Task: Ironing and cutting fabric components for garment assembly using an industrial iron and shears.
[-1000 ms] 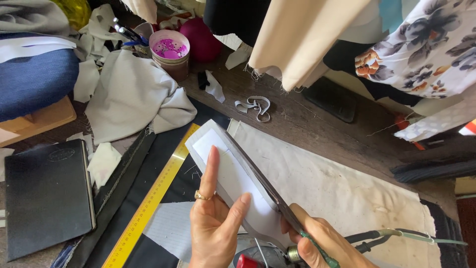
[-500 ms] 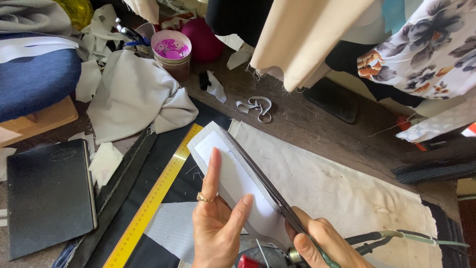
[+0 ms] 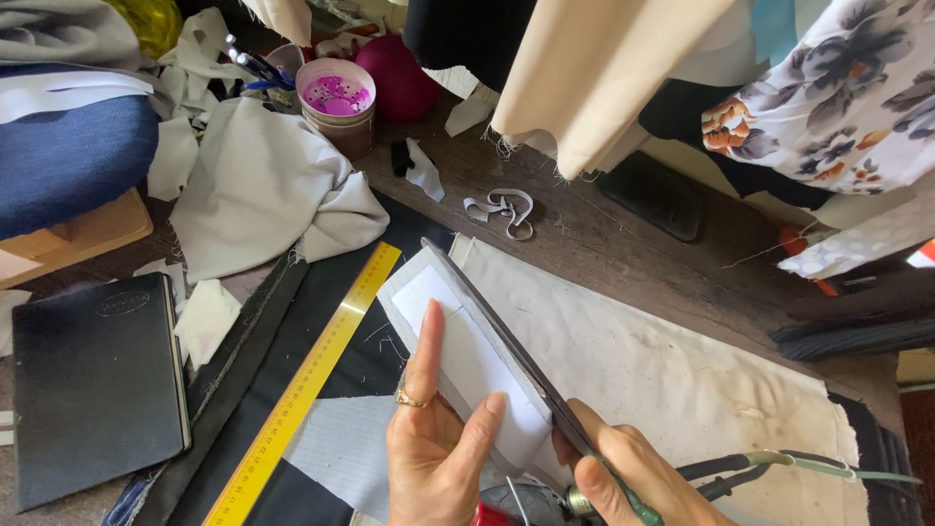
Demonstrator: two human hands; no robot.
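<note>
Left hand (image 3: pixel 433 453) pinches the grey-and-white fabric piece (image 3: pixel 467 365), fingers clamped on it above the bench's near edge, beside the yellow ruler (image 3: pixel 312 380). Right hand (image 3: pixel 633 477) grips long scissors (image 3: pixel 502 341) along its edge (thin, floppy stuff, probably best held near the cut).

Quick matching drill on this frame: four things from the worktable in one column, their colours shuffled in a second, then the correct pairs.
Things:
1. ruler
2. notebook
3. round cushion
4. folded cloth

Colours:
A. blue
B. yellow
C. magenta
D. black

Pairs: 1-B, 2-D, 3-C, 4-A
</note>
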